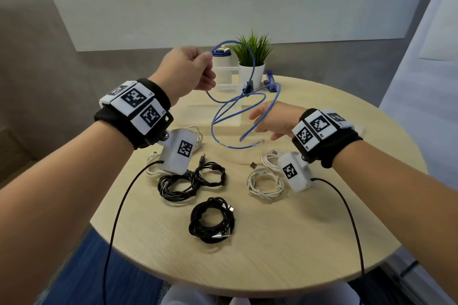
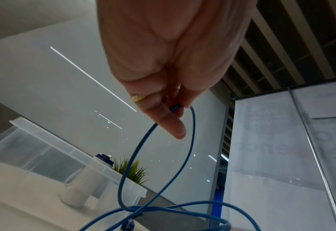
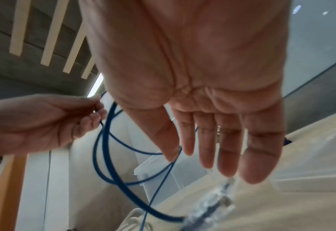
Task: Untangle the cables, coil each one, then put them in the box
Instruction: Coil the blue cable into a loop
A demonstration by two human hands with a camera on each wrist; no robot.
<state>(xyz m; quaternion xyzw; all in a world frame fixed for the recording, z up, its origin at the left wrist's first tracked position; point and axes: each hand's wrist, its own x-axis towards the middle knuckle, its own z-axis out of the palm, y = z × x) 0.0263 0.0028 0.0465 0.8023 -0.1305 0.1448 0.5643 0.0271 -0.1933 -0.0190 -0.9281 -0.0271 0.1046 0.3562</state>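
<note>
My left hand (image 1: 202, 70) is raised above the table's far side and pinches a thin blue cable (image 1: 254, 67) between thumb and fingers (image 2: 171, 121). From the pinch the blue cable (image 2: 141, 145) hangs in loose loops over the clear plastic box (image 1: 198, 114) and down onto the table. My right hand (image 1: 266, 120) hovers low beside the loops with straight fingers (image 3: 208, 148) and holds nothing. A strand of the blue cable (image 3: 106, 140) passes by its thumb tip. The cable's clear plug (image 3: 212, 206) lies blurred on the table below that hand.
Three coiled black cables (image 1: 210, 220) lie near the table's middle and left. Coiled white cables (image 1: 265, 186) lie right and under my left wrist. A potted plant (image 1: 251, 72), a white bottle (image 1: 221, 67) and a blue stapler (image 1: 270, 82) stand at the back of the round table (image 1: 322, 242).
</note>
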